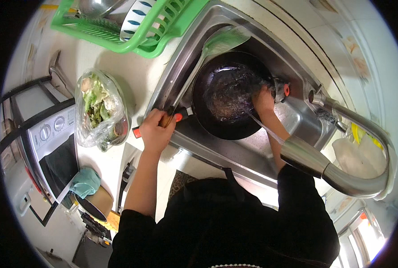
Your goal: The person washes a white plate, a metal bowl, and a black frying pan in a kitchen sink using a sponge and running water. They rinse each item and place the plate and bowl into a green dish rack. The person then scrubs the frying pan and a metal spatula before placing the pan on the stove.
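A black wok (pixel 219 124) rests in the stainless steel sink (pixel 215 152), with water in its bowl. My left hand (pixel 157 130) grips its black and red handle at the sink's left edge, together with the brown handle end of a metal spatula (pixel 193 72). The spatula's broad blade leans at the sink's back corner. My right hand (pixel 263 98) reaches inside the wok at its right side; the fingers are blurred by water, and whether they hold something cannot be told. From the faucet (pixel 303 155), a thin stream of water runs into the wok.
A green dish rack (pixel 125 47) with a patterned bowl (pixel 137 20) stands at the upper left. Left of the sink is a clear plastic bag of vegetable scraps (pixel 100 110). The faucet's neck arches over my right forearm. A white appliance with knobs (pixel 53 130) stands far left.
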Action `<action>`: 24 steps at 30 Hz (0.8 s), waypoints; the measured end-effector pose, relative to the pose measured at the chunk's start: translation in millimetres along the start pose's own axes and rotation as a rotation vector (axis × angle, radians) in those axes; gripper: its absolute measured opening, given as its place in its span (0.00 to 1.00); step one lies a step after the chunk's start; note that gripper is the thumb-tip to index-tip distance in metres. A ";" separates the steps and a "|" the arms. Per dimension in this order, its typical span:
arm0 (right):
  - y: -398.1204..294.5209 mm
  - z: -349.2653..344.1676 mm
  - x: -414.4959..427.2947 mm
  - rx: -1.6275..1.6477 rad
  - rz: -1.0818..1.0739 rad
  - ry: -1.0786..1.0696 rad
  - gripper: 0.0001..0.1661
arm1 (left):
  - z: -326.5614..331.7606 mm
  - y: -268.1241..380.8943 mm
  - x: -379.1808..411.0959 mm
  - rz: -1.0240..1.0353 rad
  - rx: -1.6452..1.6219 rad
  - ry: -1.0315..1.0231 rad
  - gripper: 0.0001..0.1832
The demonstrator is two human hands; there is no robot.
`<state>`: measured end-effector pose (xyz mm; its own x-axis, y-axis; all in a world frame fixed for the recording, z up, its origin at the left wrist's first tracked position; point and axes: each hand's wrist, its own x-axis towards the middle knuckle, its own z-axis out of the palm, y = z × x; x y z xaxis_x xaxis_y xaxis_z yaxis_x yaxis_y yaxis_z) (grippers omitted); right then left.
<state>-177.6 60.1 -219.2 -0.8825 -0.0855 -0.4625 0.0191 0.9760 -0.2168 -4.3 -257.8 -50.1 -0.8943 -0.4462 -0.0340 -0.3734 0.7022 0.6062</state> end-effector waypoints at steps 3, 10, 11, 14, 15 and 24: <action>-40.9 26.2 34.2 0.254 -0.010 0.279 0.30 | -2.2 4.8 3.5 -0.046 -0.007 -0.020 0.12; -122.5 44.8 -43.7 0.475 -0.467 -0.157 0.33 | 0.6 2.2 4.0 -0.067 -0.018 -0.001 0.12; -117.6 52.2 -53.0 0.516 -0.501 -0.163 0.34 | -0.5 3.8 5.4 -0.059 -0.017 -0.004 0.12; -88.0 54.4 -76.8 0.531 -0.506 -0.243 0.33 | 0.3 3.9 3.5 -0.044 -0.018 0.014 0.12; -78.6 51.1 -81.4 0.525 -0.510 -0.257 0.32 | 0.9 3.5 2.8 -0.037 -0.021 0.024 0.12; -11.9 10.2 -20.0 0.190 0.109 0.011 0.30 | 2.4 -1.0 -0.2 -0.028 0.006 0.020 0.12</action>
<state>-155.4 48.2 -216.0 -0.8757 0.0216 -0.4824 0.2016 0.9241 -0.3246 -4.3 -257.1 -52.6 -0.8783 -0.4768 -0.0352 -0.4001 0.6926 0.6002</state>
